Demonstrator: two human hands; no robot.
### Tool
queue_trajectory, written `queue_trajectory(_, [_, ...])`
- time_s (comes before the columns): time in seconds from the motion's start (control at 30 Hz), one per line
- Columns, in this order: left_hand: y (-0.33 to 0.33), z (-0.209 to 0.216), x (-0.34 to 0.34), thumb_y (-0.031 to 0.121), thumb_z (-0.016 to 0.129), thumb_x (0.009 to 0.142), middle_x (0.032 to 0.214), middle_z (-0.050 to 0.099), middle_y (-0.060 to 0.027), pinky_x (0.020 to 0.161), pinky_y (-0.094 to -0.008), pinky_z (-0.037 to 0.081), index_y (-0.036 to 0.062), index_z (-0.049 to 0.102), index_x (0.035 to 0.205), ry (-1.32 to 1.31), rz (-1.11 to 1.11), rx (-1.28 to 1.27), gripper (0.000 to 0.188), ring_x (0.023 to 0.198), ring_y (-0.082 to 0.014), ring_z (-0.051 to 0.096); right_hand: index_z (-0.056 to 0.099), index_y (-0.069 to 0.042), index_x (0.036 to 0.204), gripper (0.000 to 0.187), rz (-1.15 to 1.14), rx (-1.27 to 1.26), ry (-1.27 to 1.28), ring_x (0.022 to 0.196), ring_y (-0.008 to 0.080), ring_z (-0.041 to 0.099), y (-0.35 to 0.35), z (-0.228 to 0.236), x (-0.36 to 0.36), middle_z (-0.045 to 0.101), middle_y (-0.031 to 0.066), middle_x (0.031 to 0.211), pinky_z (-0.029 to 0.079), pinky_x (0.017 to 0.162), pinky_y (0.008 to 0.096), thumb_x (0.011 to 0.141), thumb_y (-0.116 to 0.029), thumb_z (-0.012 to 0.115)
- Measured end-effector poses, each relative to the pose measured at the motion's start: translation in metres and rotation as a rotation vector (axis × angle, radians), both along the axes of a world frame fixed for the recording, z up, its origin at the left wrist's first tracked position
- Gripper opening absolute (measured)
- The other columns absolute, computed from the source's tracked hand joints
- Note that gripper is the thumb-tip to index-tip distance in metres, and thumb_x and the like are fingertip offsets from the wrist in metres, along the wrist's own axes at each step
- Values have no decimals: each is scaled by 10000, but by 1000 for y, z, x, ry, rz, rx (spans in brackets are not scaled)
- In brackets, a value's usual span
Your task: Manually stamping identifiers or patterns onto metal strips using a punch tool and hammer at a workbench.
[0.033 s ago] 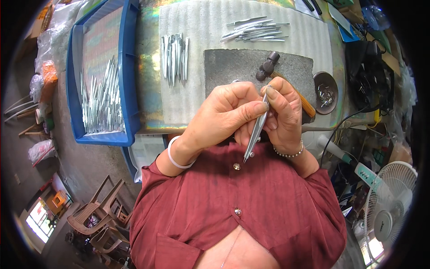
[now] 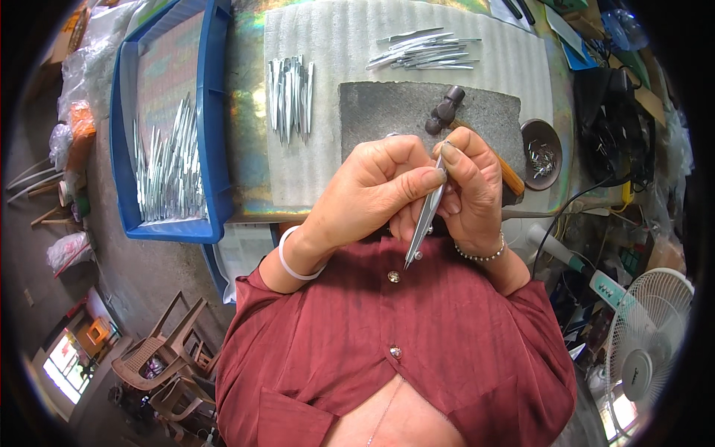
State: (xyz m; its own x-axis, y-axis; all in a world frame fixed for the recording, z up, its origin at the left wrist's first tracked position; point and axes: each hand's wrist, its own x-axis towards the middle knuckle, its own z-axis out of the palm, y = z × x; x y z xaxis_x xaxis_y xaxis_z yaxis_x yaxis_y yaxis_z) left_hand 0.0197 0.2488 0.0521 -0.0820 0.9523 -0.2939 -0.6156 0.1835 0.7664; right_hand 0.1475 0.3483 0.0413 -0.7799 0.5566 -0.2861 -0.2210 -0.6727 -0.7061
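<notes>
Above my chest I hold a silver drawing compass (image 2: 424,223), its two slim legs close together and its points slanting down toward my shirt. A small round screw sits on its side close to the points. My left hand (image 2: 387,179) pinches its upper part between thumb and fingers. My right hand (image 2: 474,186) grips the top end, thumb and forefinger pressed together there; the fingertips hide that end. Just beyond my hands a hammer (image 2: 445,110) with a wooden handle lies on a dark grey slab (image 2: 380,112).
A dish (image 2: 552,179) of small metal pins stands at the slab's right. Slim metal legs lie in a left pile (image 2: 290,97) and a far pile (image 2: 426,51) on the pale foam sheet (image 2: 335,45). A blue tray (image 2: 216,112) at left holds more. A white fan (image 2: 646,335) stands lower right.
</notes>
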Motion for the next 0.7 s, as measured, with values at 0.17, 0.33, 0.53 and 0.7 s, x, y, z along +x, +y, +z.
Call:
queue_trajectory(0.17, [1,1,-1,167,565,948,597,588,-39,371,-180,414,15,524,824,37,5,-19,200,442,-67,551,524,-42,799,152,6,4,-7,404,28,389,3,-1,-1,540,21,605,330,363,175,928,-111,564])
queue_trajectory(0.33, [3,0,0,177,564,949,600,588,-44,373,-180,425,11,521,821,25,6,-42,214,440,-74,556,527,-41,794,154,25,-19,-18,403,27,393,6,-1,0,536,19,603,334,362,173,926,-109,565])
queue_trajectory(0.53, [3,-3,0,192,564,950,612,592,-47,371,-180,435,13,522,825,-21,11,-31,222,440,-80,564,529,-46,785,162,30,-41,-44,402,21,392,6,-4,0,524,8,601,334,360,171,925,-117,569])
queue_trajectory(0.7, [4,-3,-1,201,570,947,623,601,-54,367,-173,429,17,520,819,-20,17,-58,230,438,-79,565,536,-47,789,160,37,-47,-35,402,19,391,6,-5,-1,520,0,602,333,358,172,925,-122,573])
